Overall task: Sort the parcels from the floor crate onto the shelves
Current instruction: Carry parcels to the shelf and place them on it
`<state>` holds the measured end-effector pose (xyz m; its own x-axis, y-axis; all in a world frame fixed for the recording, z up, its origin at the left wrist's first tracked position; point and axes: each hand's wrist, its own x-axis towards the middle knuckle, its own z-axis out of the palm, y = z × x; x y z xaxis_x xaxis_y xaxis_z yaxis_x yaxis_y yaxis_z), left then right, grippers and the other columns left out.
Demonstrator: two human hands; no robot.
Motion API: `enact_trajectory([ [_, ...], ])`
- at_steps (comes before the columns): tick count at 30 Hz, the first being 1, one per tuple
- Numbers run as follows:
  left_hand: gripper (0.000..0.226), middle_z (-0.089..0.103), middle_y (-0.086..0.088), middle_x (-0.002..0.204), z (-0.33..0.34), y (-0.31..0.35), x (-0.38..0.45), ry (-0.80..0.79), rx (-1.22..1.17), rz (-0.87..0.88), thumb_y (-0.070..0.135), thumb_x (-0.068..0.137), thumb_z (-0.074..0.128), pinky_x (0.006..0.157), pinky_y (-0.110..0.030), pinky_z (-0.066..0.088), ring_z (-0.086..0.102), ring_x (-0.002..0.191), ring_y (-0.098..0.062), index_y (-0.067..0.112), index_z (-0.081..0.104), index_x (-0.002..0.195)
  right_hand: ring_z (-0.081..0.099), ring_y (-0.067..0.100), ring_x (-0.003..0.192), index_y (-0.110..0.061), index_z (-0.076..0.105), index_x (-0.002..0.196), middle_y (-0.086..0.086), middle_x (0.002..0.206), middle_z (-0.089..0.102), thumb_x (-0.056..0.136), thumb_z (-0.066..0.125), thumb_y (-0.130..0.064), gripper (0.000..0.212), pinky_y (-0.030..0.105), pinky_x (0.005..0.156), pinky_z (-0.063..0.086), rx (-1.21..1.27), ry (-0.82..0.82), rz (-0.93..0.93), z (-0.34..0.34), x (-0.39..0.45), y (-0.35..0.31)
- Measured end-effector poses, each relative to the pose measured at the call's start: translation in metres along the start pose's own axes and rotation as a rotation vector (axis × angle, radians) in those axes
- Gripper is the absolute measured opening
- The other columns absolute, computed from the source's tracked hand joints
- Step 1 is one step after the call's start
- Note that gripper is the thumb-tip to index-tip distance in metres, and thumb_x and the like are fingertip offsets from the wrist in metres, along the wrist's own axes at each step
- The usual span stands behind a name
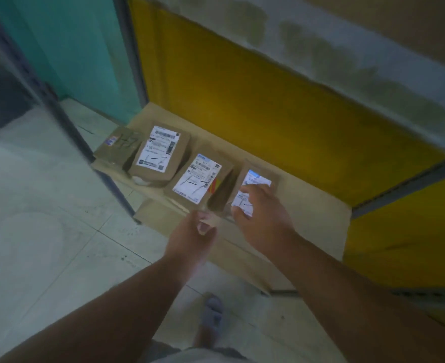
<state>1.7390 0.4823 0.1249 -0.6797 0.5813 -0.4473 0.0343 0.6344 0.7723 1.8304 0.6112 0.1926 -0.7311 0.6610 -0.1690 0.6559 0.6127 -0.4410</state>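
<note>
A low cardboard-lined shelf [315, 203] holds a row of brown parcels with white labels. My right hand [260, 213] rests on the rightmost parcel [258, 179], fingers spread over its label and gripping its near edge. Left of it stands a labelled parcel with a red and yellow sticker [197, 179], then a larger labelled parcel [158, 153], then a small taped box [119, 145] at the shelf's left end. My left hand [192, 237] hovers at the shelf's front edge, fingers loosely curled, holding nothing. The floor crate is out of view.
A yellow back panel [255, 100] rises behind the shelf and a teal panel [85, 48] stands to the left. Dark metal uprights [67, 121] frame the rack. Pale floor tiles [46, 231] lie on the left. My sandalled foot [210, 318] stands below.
</note>
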Motion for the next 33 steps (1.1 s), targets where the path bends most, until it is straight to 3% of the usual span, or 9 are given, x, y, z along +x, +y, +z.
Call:
enact_trajectory([
  [2,0.021,0.065,0.013,0.103,-0.037,-0.018,-0.013,0.030,0.029,0.041,0.032,0.091,0.063,0.067,-0.022,0.048,0.062,0.083,-0.001,0.037,0.053,0.108,0.054,0.017,0.116,-0.026,0.050,0.135,-0.003,0.136,0.048,0.093,0.059,-0.040,0.045,0.034,0.093,0.048,0.023,-0.010,-0.081,0.007,-0.005,-0.041],
  [5,0.028,0.064,0.011,0.102,-0.100,-0.055,-0.027,0.113,0.059,0.053,0.032,0.090,0.066,0.076,-0.030,0.054,0.064,0.081,-0.004,0.031,0.055,0.116,0.053,0.012,0.114,-0.026,0.050,0.133,-0.006,0.133,0.049,0.093,0.059,-0.041,0.044,0.029,0.090,0.046,0.050,-0.027,-0.212,0.026,-0.006,-0.111],
  [13,0.028,0.062,0.009,0.104,-0.297,-0.155,-0.039,0.318,0.123,-0.021,0.033,0.091,0.067,0.079,-0.028,0.051,0.063,0.081,-0.006,0.029,0.056,0.117,0.053,0.013,0.112,-0.019,0.054,0.130,-0.001,0.127,0.051,0.092,0.064,-0.032,0.042,0.026,0.087,0.041,0.158,-0.063,-0.506,0.089,0.013,-0.328],
  [21,0.037,0.059,0.012,0.106,-0.486,-0.211,-0.062,0.548,0.278,-0.102,0.037,0.090,0.067,0.078,-0.026,0.050,0.062,0.084,-0.006,0.030,0.054,0.124,0.054,0.010,0.113,-0.023,0.052,0.133,-0.005,0.131,0.050,0.092,0.063,-0.036,0.044,0.019,0.084,0.038,0.214,-0.120,-0.768,0.142,0.037,-0.518],
  [33,0.054,0.053,-0.001,0.134,-0.691,-0.274,0.078,0.611,0.460,-0.194,0.047,0.089,0.064,0.095,-0.037,0.051,0.056,0.116,-0.022,0.029,0.046,0.137,0.046,0.013,0.124,-0.030,0.044,0.138,-0.005,0.142,0.044,0.093,0.059,-0.046,0.050,0.023,0.089,0.039,0.054,-0.234,-0.842,0.229,0.207,-0.723],
])
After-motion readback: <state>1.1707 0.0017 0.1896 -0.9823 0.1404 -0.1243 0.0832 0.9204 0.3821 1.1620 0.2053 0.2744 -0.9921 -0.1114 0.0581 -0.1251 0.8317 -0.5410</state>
